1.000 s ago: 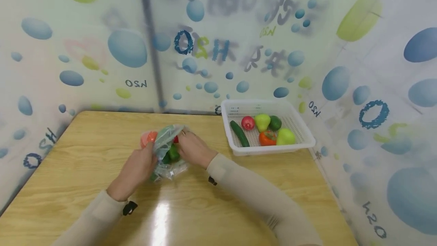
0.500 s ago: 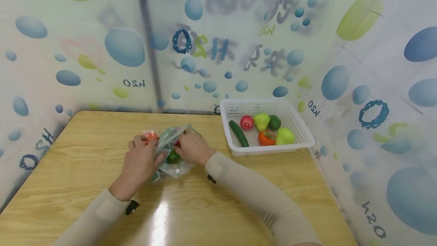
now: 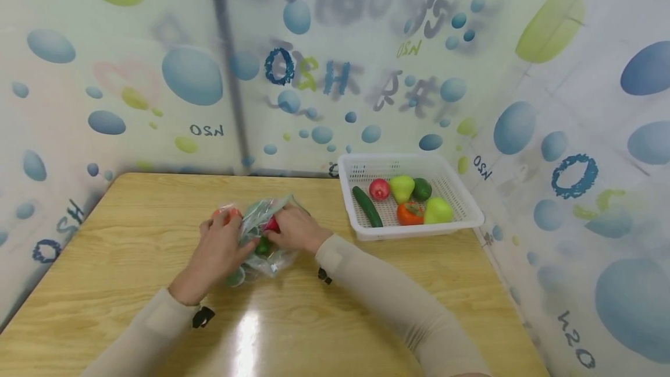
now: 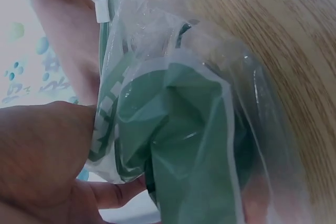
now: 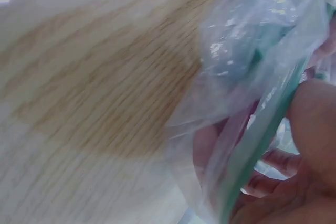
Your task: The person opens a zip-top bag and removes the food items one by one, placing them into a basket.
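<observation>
A clear slider zip bag [image 3: 275,263] with a green printed panel [image 4: 191,129] stands on the wooden table, left of its middle. Inside it show a red piece [image 3: 272,224] and a dark green piece [image 3: 263,246]; an orange-red piece [image 3: 230,212] shows at the far left, partly behind my left hand [image 3: 218,248]. That hand grips the bag's left side, its thumb by the opening and some fingers behind the plastic. At the opposite side my right hand [image 3: 297,228] holds the bag's mouth, fingers reaching past the green zip strip [image 5: 262,135].
A white perforated basket [image 3: 413,229] stands at the back right. In it lie a cucumber [image 3: 367,207], a red radish-like piece [image 3: 379,189], two green pears [image 3: 402,189], a dark green avocado-like fruit [image 3: 421,189] and an orange persimmon [image 3: 410,214]. A patterned curtain wall [image 3: 314,150] borders the table.
My left hand has shifted its grip, its fingers now spread over the orange-red piece and its thumb towards the bag's mouth. The right hand stays at the bag with its thumb slightly lower.
</observation>
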The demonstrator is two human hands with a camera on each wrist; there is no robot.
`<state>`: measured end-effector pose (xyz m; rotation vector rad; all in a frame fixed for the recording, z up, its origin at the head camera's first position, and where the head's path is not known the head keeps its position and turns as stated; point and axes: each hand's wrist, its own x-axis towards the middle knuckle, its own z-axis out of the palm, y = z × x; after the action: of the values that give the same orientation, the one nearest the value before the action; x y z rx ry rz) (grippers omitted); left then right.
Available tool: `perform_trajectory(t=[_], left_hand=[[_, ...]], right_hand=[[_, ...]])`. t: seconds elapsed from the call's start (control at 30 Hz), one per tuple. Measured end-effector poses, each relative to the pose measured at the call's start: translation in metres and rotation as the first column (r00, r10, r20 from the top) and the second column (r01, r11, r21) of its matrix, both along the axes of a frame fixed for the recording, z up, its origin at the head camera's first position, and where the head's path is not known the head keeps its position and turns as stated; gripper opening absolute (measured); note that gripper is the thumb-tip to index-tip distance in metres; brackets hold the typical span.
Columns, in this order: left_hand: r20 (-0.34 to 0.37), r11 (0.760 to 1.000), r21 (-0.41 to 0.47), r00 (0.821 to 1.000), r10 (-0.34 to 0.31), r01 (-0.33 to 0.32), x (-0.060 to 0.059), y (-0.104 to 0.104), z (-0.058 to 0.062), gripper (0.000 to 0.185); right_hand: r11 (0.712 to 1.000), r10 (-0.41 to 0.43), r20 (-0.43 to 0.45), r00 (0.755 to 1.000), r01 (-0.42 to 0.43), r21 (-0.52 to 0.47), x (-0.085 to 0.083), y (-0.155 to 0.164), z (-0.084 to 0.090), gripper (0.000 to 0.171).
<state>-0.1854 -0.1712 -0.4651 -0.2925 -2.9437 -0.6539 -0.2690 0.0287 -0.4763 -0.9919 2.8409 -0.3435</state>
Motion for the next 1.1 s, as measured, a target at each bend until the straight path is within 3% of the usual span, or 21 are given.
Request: perform_trajectory(t=[0.3,0.57,0.8,1.1], left_hand=[[-0.010,1.000,0.010,1.000,0.018,-0.018,0.003,-0.001,0.002,0.066],[0.052,0.996,0.004,0.995,0.085,-0.085,0.005,-0.003,0.003,0.067],[0.034,0.995,0.046,0.996,0.086,-0.088,0.006,-0.004,0.005,0.055],[0.091,0.988,0.124,0.993,0.078,-0.089,0.009,-0.002,0.008,0.071]], right_hand=[[0.996,0.041,0.063,0.997,-0.036,-0.084,0.009,0.007,0.010,0.071],[0.984,0.092,0.034,0.995,-0.085,-0.158,0.020,0.021,0.022,0.059],[0.963,0.153,0.006,0.988,-0.147,-0.228,0.028,0.038,0.034,0.055],[0.943,0.190,-0.005,0.982,-0.184,-0.278,0.040,0.064,0.056,0.056]])
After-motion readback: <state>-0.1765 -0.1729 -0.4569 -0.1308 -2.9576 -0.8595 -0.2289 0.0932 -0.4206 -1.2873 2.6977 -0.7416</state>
